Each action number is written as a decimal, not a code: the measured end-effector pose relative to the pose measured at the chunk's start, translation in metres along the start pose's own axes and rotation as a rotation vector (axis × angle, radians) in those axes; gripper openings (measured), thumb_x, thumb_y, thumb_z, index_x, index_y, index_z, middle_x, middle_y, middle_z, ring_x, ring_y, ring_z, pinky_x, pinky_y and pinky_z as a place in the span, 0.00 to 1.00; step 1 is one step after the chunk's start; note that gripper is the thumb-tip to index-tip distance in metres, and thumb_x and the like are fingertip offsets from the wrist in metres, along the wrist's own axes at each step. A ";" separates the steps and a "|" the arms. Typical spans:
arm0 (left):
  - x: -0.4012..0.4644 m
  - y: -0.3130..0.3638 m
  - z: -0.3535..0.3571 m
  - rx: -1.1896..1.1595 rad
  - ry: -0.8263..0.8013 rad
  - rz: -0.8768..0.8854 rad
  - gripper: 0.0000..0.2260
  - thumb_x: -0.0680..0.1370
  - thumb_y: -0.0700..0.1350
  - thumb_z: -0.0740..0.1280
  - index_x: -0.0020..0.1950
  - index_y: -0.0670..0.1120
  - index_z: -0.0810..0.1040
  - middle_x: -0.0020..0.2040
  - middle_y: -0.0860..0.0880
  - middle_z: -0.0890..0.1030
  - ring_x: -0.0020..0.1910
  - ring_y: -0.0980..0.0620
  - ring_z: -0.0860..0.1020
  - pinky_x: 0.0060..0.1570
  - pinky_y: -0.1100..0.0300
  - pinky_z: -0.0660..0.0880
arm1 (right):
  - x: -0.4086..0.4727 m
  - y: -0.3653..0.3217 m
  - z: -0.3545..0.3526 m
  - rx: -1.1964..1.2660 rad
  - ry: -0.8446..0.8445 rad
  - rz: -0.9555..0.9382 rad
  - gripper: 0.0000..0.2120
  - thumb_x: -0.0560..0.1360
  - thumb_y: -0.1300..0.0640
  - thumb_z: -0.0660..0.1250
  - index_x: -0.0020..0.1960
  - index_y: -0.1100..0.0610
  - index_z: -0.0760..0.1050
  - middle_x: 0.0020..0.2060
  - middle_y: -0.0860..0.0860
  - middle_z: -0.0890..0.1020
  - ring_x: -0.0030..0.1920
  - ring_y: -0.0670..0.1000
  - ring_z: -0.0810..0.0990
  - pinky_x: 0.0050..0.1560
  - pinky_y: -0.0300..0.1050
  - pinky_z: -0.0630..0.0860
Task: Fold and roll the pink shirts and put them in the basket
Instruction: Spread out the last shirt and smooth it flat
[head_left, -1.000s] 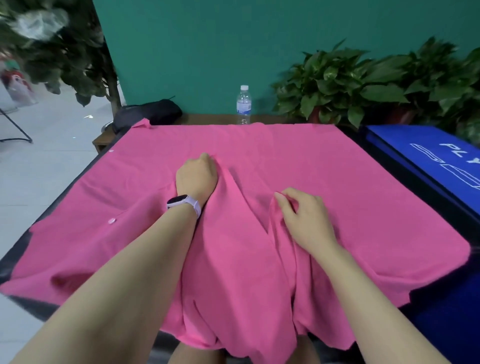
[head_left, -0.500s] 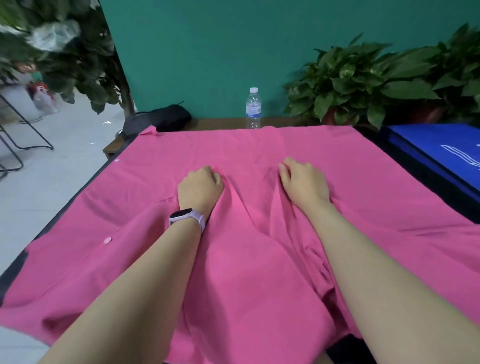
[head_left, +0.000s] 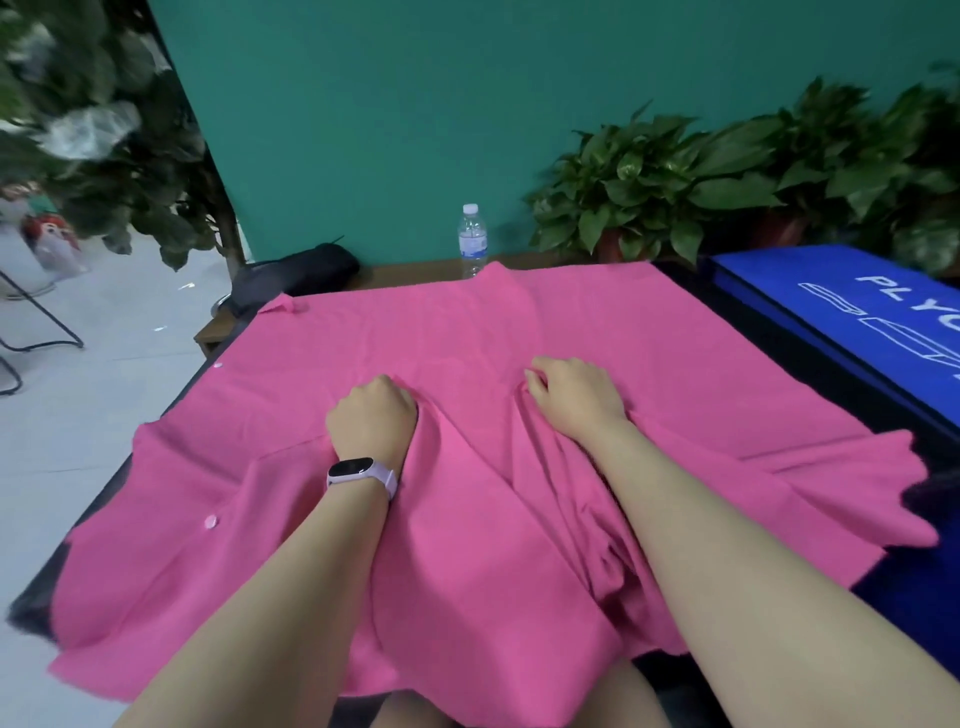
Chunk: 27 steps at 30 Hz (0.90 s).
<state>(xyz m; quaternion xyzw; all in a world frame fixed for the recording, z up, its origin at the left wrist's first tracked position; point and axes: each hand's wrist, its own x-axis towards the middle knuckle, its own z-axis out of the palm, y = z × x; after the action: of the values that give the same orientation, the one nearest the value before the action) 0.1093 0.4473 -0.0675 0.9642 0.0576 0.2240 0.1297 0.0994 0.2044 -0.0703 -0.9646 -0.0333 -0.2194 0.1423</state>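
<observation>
Since the earlier frame, the right hand (head_left: 574, 397) has slid a little toward the near edge, and more of the shirt's far edge bunches up by the bottle (head_left: 472, 240). Pink shirt (head_left: 675, 353) lies spread over the table (head_left: 215, 332), filling the middle of the frame. Left hand (head_left: 375, 422), wearing a watch (head_left: 361, 472), is a fist gripping a fold. Right-hand fingers curl and pinch another fold.

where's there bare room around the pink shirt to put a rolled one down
Free: the blue mat right of the pink shirt, and the wood strip between black bag and water bottle. Crowded: mid-shirt, where left hand and right hand bunch cloth.
</observation>
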 end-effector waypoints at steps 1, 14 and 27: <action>-0.006 -0.002 -0.003 -0.002 -0.004 -0.010 0.11 0.79 0.44 0.59 0.43 0.42 0.78 0.41 0.38 0.82 0.41 0.36 0.81 0.36 0.55 0.66 | -0.006 -0.002 -0.003 -0.003 -0.004 0.001 0.12 0.82 0.49 0.59 0.47 0.54 0.77 0.42 0.58 0.84 0.43 0.65 0.81 0.39 0.52 0.65; -0.064 -0.017 -0.033 0.029 -0.011 0.013 0.08 0.77 0.44 0.60 0.43 0.44 0.78 0.39 0.40 0.82 0.36 0.38 0.76 0.34 0.55 0.63 | -0.068 -0.014 -0.035 0.137 0.183 0.057 0.16 0.83 0.48 0.59 0.39 0.54 0.71 0.32 0.59 0.79 0.37 0.65 0.77 0.34 0.50 0.62; 0.010 0.036 -0.069 -0.186 0.000 0.108 0.14 0.85 0.50 0.56 0.55 0.45 0.79 0.51 0.40 0.83 0.51 0.35 0.79 0.43 0.52 0.70 | -0.053 -0.009 -0.023 0.080 0.069 0.081 0.15 0.82 0.46 0.58 0.44 0.53 0.77 0.40 0.55 0.84 0.43 0.63 0.81 0.36 0.50 0.65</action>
<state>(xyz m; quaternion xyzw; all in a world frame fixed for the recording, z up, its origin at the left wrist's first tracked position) 0.0891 0.4296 0.0059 0.9497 -0.0154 0.2351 0.2062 0.0406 0.2065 -0.0712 -0.9506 0.0022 -0.2450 0.1906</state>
